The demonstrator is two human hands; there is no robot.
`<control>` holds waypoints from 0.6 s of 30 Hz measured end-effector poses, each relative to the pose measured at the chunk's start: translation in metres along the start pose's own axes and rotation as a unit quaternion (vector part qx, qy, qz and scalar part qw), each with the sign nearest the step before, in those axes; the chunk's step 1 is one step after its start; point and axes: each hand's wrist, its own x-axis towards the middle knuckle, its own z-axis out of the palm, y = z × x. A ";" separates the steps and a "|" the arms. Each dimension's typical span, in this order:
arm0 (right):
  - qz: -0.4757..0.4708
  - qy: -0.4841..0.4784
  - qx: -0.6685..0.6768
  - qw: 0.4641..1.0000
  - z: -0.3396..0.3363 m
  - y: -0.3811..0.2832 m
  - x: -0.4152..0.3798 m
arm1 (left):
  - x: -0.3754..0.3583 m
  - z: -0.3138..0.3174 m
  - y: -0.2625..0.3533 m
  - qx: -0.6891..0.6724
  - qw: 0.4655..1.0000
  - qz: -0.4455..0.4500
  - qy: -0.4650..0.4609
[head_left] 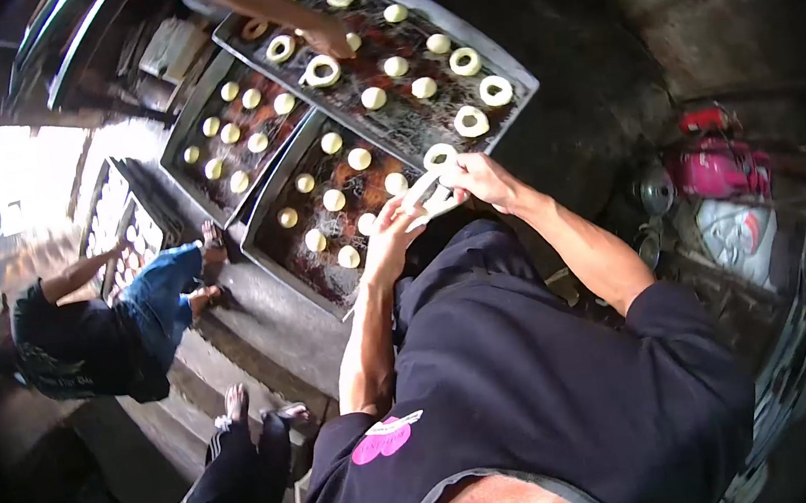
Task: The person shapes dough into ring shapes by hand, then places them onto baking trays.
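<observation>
My right hand (482, 184) pinches a pale dough ring (439, 155) at its near side. A pale dough strip (424, 189) runs from there to my left hand (393, 237), whose fingers are closed on its other end. More pale dough shows just below the strip, partly covered by my hands. Both hands are over the near corner of a dark metal tray (268, 242) that bears several dough balls (335, 200). Just beyond my right hand lies a larger tray (514, 129) with dough rings (471, 122) and balls on it.
Another person's hand (331, 41) reaches over the large tray. A third tray (176, 158) of dough balls adjoins at the left. One person (93, 326) works at trays farther left; another sits at lower left (222, 491). A pink object (722, 167) lies at the right.
</observation>
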 end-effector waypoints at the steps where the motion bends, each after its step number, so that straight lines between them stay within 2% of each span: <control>1: -0.036 0.028 -0.083 0.995 0.004 -0.003 0.020 | 0.000 -0.007 -0.009 0.074 0.995 -0.001 0.062; 2: -0.004 0.009 -0.154 0.988 -0.002 0.010 0.045 | -0.003 -0.014 -0.018 0.148 0.981 -0.004 0.123; 4: -0.096 0.044 -0.364 0.926 -0.016 0.055 0.098 | -0.015 -0.041 -0.023 0.097 0.985 -0.046 0.137; 6: -0.006 0.084 -0.257 0.963 -0.015 0.059 0.133 | -0.033 -0.071 -0.034 0.116 0.974 -0.042 0.188; 7: 0.036 0.121 -0.119 0.985 -0.010 0.063 0.148 | -0.046 -0.084 -0.041 0.133 0.962 -0.040 0.234; 8: 0.048 0.006 -0.062 0.997 -0.027 0.076 0.169 | -0.062 -0.094 -0.047 0.151 0.947 -0.040 0.279; 10: 0.089 0.149 0.032 0.984 -0.014 0.079 0.187 | -0.093 -0.105 -0.058 0.152 0.922 -0.050 0.353; 12: 0.145 0.151 0.024 0.978 -0.023 0.101 0.214 | -0.119 -0.113 -0.076 0.156 0.905 -0.079 0.388; 14: 0.063 0.148 -0.243 0.957 -0.047 0.128 0.231 | -0.141 -0.111 -0.096 0.166 0.900 -0.073 0.396; 15: 0.069 0.106 -0.368 0.921 -0.064 0.152 0.250 | -0.145 -0.105 -0.100 0.141 0.899 -0.085 0.407; 16: -0.046 0.167 -0.219 0.960 -0.060 0.147 0.220 | -0.149 -0.096 -0.107 0.116 0.897 -0.097 0.415; 18: 0.211 0.109 -0.262 0.935 -0.066 0.069 0.209 | -0.146 -0.085 -0.119 0.104 0.898 -0.136 0.405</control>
